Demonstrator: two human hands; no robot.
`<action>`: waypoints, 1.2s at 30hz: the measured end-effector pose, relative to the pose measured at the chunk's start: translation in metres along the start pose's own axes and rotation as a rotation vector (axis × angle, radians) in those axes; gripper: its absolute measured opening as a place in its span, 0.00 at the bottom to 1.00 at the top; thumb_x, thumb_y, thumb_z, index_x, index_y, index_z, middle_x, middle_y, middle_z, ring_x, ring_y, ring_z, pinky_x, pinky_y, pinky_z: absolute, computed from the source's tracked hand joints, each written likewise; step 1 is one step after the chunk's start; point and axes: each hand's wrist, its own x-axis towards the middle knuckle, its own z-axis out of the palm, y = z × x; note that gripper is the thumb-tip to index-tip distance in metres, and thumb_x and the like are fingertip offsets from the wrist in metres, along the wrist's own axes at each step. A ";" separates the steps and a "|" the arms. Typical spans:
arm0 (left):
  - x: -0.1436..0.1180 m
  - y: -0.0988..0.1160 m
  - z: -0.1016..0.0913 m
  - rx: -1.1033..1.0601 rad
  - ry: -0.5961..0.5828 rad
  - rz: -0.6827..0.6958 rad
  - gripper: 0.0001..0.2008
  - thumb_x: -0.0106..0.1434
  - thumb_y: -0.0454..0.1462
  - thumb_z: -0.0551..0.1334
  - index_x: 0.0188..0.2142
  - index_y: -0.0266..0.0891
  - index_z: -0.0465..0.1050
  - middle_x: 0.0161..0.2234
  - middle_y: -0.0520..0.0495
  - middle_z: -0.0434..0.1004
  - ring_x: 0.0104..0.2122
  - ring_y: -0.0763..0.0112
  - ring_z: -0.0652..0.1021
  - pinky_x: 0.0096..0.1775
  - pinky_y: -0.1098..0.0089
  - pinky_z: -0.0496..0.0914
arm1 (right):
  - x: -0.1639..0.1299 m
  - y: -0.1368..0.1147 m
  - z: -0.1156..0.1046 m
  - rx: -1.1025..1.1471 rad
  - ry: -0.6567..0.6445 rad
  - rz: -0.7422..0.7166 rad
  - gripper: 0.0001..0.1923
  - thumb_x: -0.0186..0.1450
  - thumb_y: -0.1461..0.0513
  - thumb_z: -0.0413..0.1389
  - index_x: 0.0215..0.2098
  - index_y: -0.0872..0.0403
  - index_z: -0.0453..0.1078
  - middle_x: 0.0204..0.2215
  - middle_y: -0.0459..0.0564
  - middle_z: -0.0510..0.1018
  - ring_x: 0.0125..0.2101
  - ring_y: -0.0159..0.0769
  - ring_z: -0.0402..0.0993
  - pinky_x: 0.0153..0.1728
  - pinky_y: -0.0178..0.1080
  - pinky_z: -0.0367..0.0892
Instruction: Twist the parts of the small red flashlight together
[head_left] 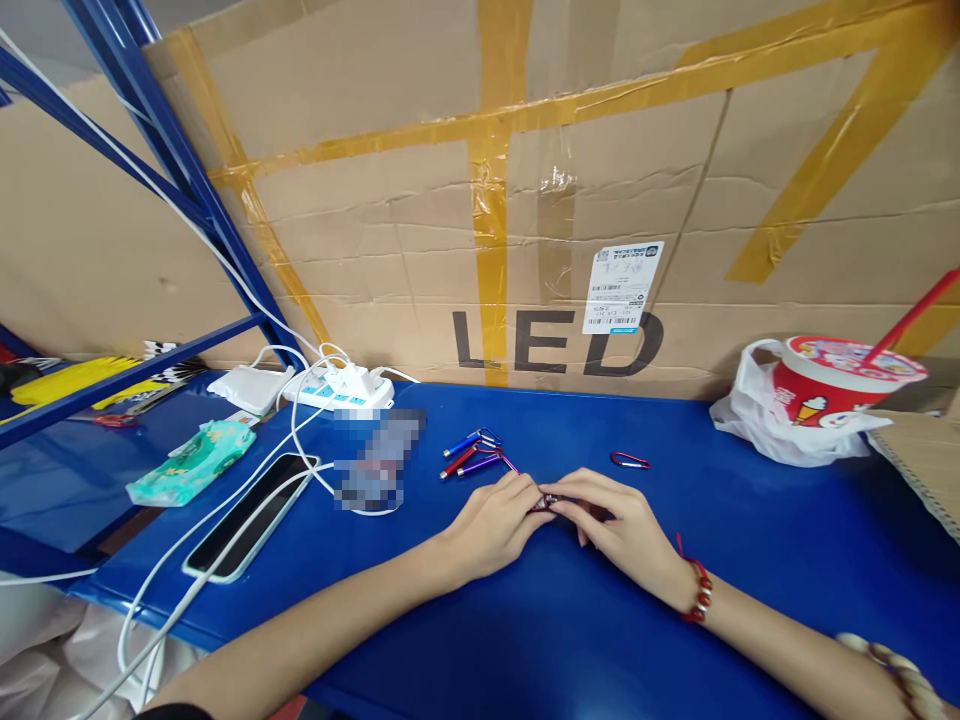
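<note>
Left hand (491,522), right hand (619,528) both pinching small keychain piece (546,501) (mostly hidden) on blue table (750,520)

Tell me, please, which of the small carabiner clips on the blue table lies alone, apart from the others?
The red carabiner clip, lying alone on the blue table beyond the right hand. The others sit bunched with the little coloured torches, beyond the left hand.

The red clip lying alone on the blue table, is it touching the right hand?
Apart. The head view shows the red clip lying beyond the right hand, with a strip of bare blue table between them.
</note>
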 end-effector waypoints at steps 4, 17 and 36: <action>0.000 -0.001 0.001 -0.004 0.028 0.002 0.11 0.69 0.37 0.48 0.34 0.37 0.64 0.31 0.48 0.69 0.32 0.67 0.71 0.34 0.70 0.67 | 0.001 0.001 -0.001 0.096 -0.018 0.107 0.12 0.64 0.57 0.53 0.39 0.53 0.75 0.32 0.49 0.71 0.16 0.22 0.66 0.15 0.29 0.66; 0.002 -0.002 0.001 -0.096 0.044 -0.083 0.10 0.70 0.39 0.48 0.37 0.39 0.65 0.31 0.49 0.74 0.31 0.69 0.76 0.34 0.73 0.68 | 0.004 -0.001 -0.003 0.116 0.113 0.239 0.08 0.59 0.58 0.59 0.30 0.56 0.75 0.29 0.49 0.76 0.12 0.21 0.64 0.13 0.29 0.61; -0.003 -0.004 0.004 -0.146 -0.036 -0.012 0.12 0.70 0.37 0.45 0.41 0.38 0.64 0.36 0.47 0.75 0.34 0.67 0.75 0.37 0.69 0.68 | 0.012 0.001 -0.009 0.285 0.018 0.428 0.17 0.48 0.51 0.65 0.20 0.57 0.70 0.23 0.44 0.71 0.11 0.20 0.60 0.12 0.29 0.56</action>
